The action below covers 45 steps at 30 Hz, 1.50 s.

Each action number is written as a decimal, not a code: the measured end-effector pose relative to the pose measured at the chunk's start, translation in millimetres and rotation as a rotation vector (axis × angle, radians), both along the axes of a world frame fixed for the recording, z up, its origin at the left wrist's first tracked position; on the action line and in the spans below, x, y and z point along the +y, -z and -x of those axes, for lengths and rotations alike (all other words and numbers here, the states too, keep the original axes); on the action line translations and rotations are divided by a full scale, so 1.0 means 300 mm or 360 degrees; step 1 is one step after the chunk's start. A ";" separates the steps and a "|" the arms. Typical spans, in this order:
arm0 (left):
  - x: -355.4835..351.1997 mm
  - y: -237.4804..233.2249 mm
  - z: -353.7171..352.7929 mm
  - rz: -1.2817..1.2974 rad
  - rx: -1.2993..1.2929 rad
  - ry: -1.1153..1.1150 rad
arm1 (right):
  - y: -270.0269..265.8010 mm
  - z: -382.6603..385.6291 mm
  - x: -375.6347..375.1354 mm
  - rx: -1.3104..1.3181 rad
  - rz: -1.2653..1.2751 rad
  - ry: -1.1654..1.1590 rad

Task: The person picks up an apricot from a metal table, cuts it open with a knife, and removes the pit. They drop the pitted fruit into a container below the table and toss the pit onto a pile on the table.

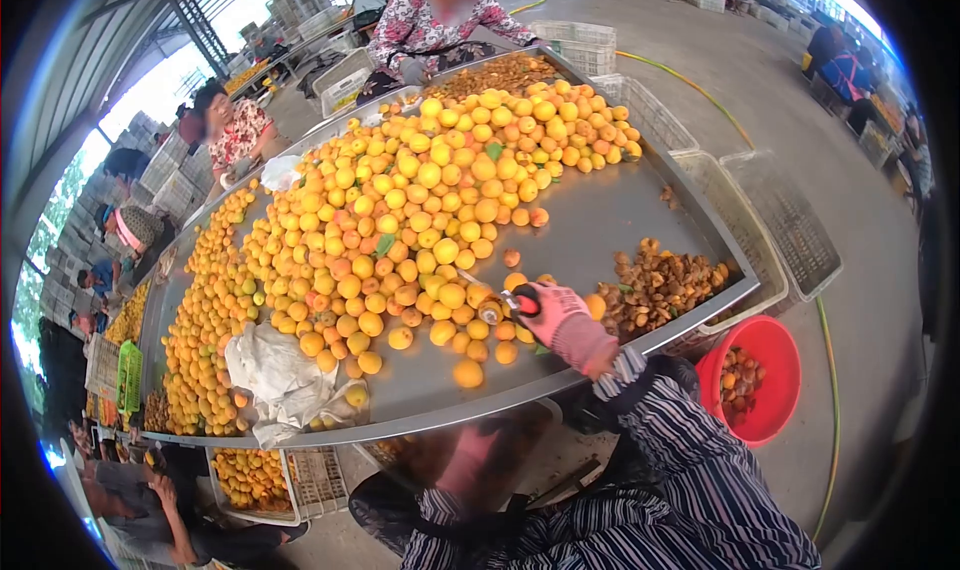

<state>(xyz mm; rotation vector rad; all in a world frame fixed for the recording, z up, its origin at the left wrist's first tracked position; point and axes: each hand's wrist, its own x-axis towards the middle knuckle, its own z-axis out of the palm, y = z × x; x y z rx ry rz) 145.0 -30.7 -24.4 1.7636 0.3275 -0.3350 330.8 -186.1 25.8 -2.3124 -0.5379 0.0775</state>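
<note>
My right hand [562, 320], in a pink glove, is closed around the red and black handle [527, 304] of a small tool with a thin metal shaft. The tool points left into a large heap of orange-yellow apricots [420, 185] on a metal table [420, 400]. A brownish, cut-looking apricot [490, 312] sits at the handle's left side. Below the table's near edge, my left hand [470, 460] is a pink smear of motion, so its fingers cannot be made out. Brown pits or scraps [655, 290] lie in a pile right of my right hand.
A red bucket [785, 380] holding fruit stands on the floor at the right. A crumpled white cloth [275, 380] lies at the table's near left. Crates [740, 230] line the right side, and a crate of apricots [250, 480] stands below. People [445, 20] sit around the table.
</note>
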 end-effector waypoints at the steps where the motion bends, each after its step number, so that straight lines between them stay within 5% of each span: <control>1: 0.008 -0.022 0.022 -0.0019 0.0618 -0.0236 | 0.005 -0.002 0.057 0.0013 0.0229 0.0007; 2: 0.039 0.025 0.052 -0.0013 0.0611 -0.0253 | 0.003 -0.008 0.104 0.0020 0.0458 0.0018; 4: 0.117 0.192 0.158 -0.0984 0.0365 0.0150 | -0.009 -0.029 0.165 0.0115 0.0692 -0.0058; 10: 0.149 0.222 0.213 -0.0885 0.0523 0.0055 | 0.027 -0.055 0.247 0.0125 0.0981 -0.0128; 12: 0.144 0.252 0.214 -0.0431 0.0283 -0.0097 | 0.010 -0.082 0.254 0.0113 0.0941 -0.0162; 13: 0.119 0.100 0.165 -0.0149 0.0309 -0.0075 | 0.008 -0.091 0.251 0.0205 0.0958 -0.0179; 15: 0.100 0.046 0.104 0.0151 -0.0433 -0.0041 | 0.046 -0.106 0.219 0.0338 0.0828 -0.0158; 16: 0.103 -0.011 0.058 0.0165 -0.0430 -0.0038 | 0.075 -0.121 0.191 0.0343 0.0840 -0.0153; 18: 0.111 -0.139 -0.048 0.1005 0.0054 -0.0333 | 0.136 -0.160 0.125 0.0226 0.0423 -0.0131; 22: 0.071 -0.203 -0.200 0.0919 0.0006 -0.0808 | 0.126 -0.184 0.052 0.0378 -0.0060 -0.0110; 24: 0.069 -0.125 -0.276 0.0462 -0.0253 -0.0952 | 0.146 -0.197 0.046 0.0439 -0.0156 -0.0078; 26: 0.074 -0.043 -0.349 -0.0422 -0.0378 -0.0579 | 0.088 -0.186 0.058 0.0492 0.0050 -0.0038; 27: 0.055 -0.155 -0.377 -0.0896 -0.0164 -0.0304 | 0.103 -0.186 0.057 0.0284 0.0077 -0.0054; 30: 0.016 -0.133 -0.466 -0.1317 0.0205 -0.0023 | 0.011 -0.126 0.074 0.0167 0.0431 -0.0283; 35: -0.009 -0.104 -0.493 -0.1428 0.0134 0.0206 | 0.070 -0.165 0.114 0.0197 0.0749 -0.0386; 39: -0.025 -0.117 -0.530 -0.1440 0.0170 0.0315 | 0.033 -0.170 0.047 0.0127 0.0305 -0.0171; 45: -0.076 -0.137 -0.574 -0.1486 0.0311 0.0176 | -0.066 -0.099 -0.223 0.0190 0.0439 0.0140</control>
